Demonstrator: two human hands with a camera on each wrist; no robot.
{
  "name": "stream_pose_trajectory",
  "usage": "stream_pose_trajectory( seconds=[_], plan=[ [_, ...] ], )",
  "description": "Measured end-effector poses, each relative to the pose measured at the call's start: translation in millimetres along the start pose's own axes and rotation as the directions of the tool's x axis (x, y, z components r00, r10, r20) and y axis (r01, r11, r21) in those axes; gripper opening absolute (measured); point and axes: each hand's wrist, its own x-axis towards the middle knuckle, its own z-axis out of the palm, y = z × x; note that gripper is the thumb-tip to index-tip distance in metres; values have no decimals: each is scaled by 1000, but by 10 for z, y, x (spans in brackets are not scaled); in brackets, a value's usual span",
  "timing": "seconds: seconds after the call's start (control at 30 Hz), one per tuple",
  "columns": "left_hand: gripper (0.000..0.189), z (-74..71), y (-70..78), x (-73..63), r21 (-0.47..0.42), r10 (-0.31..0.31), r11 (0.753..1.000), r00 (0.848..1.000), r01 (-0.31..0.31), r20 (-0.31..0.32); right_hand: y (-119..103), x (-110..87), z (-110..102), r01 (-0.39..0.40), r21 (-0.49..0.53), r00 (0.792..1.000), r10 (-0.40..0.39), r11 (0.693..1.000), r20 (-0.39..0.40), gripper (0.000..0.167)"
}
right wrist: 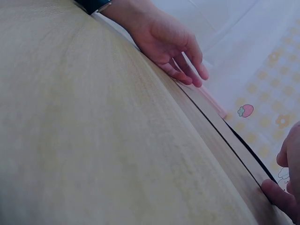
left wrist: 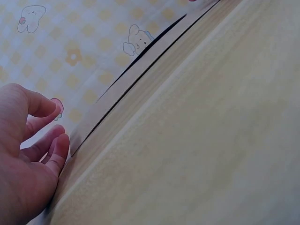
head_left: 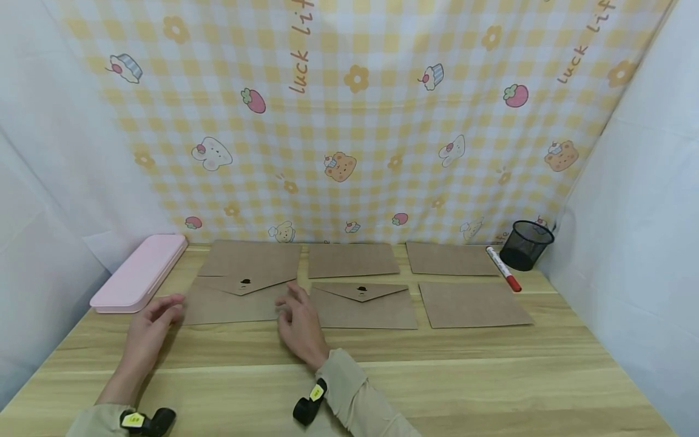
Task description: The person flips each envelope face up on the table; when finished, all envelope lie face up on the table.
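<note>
A brown kraft envelope [head_left: 232,309] lies flat at the front left of the table, its pointed flap bearing a small dark hat print. My left hand [head_left: 150,337] is beside its left edge, fingers loosely bent and nothing between them. In the left wrist view, the fingers [left wrist: 60,150] show close to the envelope's corner. At the right edge of the same envelope is my right hand [head_left: 301,328], with bent fingers right at the edge. A similar flapped envelope [head_left: 363,312] lies just right of that hand.
More brown envelopes lie in the back row [head_left: 354,261] and at the front right [head_left: 475,304]. A pink case [head_left: 139,273] stands at the left edge. At the back right are a red-capped white marker [head_left: 502,268] and a black mesh pen holder [head_left: 526,246]. A checked curtain [head_left: 349,121] hangs behind.
</note>
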Motion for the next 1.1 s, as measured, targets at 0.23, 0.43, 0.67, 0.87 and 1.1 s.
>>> stream_pose_trajectory(
  seconds=[0.23,0.43,0.67,0.87,1.1],
  plan=[
    [35,4,-9,0,10,-4,1000,1000,4,-4,4,6,7,-8,18,1000,7,1000,30,16],
    [33,8,-4,0,4,9,1000,1000,-9,-11,1,6,-2,-27,22,998,25,999,56,16],
    [32,6,-4,-2,-4,13,1000,1000,-13,-10,4,24,7,139,62,990,-138,988,-18,19],
    [35,3,5,-2,16,-10,1000,1000,10,2,5,26,1,192,64,981,-192,979,-9,22],
    [34,3,11,0,13,-13,1000,1000,12,9,-8,19,0,199,28,978,-201,980,60,22]
  ],
)
